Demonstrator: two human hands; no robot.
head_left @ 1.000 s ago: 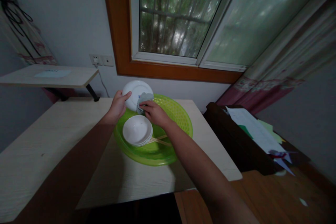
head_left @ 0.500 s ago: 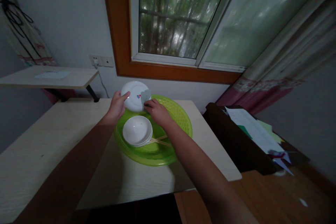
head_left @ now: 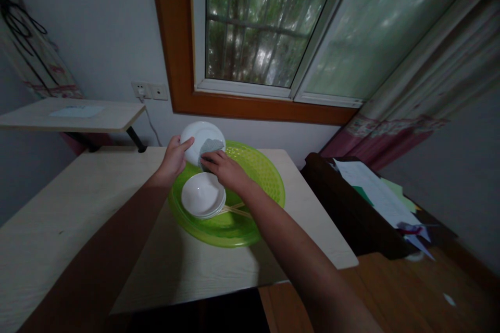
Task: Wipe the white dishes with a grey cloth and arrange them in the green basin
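Observation:
My left hand [head_left: 174, 157] grips the left rim of a white plate [head_left: 197, 134], thumb on its face, and keeps it tilted above the far left part of a green round basket [head_left: 255, 166]. With my right hand [head_left: 224, 166] I press a grey cloth [head_left: 210, 146] against the plate's lower right face; the fingers are closed over the cloth. Just below the plate, a stack of white bowls [head_left: 203, 195] rests in the basket. Beside the bowls lie several wooden chopsticks [head_left: 236, 210], partly hidden by my right forearm.
The basket stands on a pale wooden table [head_left: 117, 203]. At the left is a raised shelf [head_left: 74, 119] with a paper sheet on it. A window [head_left: 269, 26] is behind the table. To the right, papers [head_left: 371, 192] lie on a dark brown piece of furniture [head_left: 347, 218].
My right hand has slid the cloth left across the plate, covering the small printed mark seen before. The left hand and plate stay almost in place.

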